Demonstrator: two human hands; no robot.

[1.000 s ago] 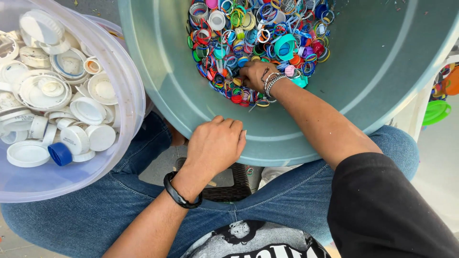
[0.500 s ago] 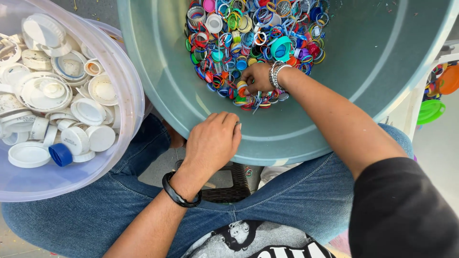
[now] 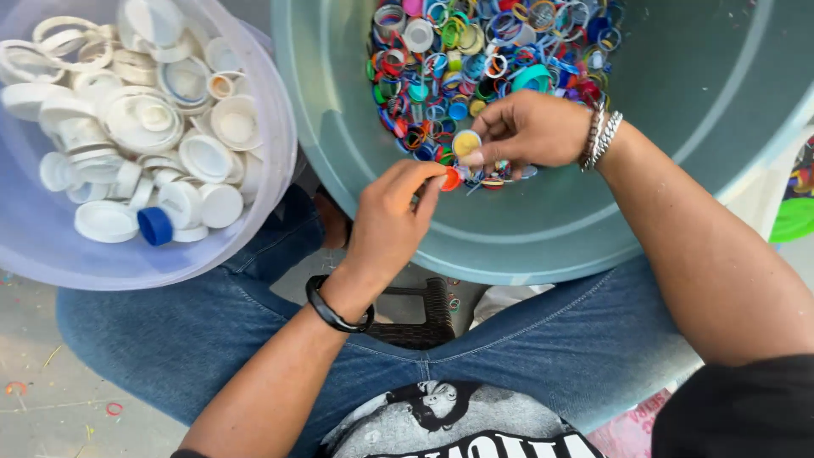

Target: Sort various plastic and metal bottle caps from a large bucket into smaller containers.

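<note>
Now — yellow cap [image 3: 465, 143] in right hand [image 3: 530, 129] | red cap [image 3: 451, 179] at left hand [image 3: 392, 212]

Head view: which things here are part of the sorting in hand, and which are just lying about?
In hand:
left hand on red cap
right hand holding yellow cap
green tub of coloured caps
white-cap tub

Lying about:
stool
floor scraps

Right hand [image 3: 530, 127] pinching a yellow cap [image 3: 465, 142] inside a green tub [image 3: 704, 93] of mixed coloured caps and rings [image 3: 483, 51], left hand [image 3: 394, 212] just beside it holding a red cap [image 3: 450, 179] in its fingers [image 3: 428, 182], pale bowl [image 3: 263, 182] of white caps [image 3: 127, 119] and one blue cap [image 3: 155, 226] at left, jeans [image 3: 212, 331] and dark stool [image 3: 415, 314] below
</note>
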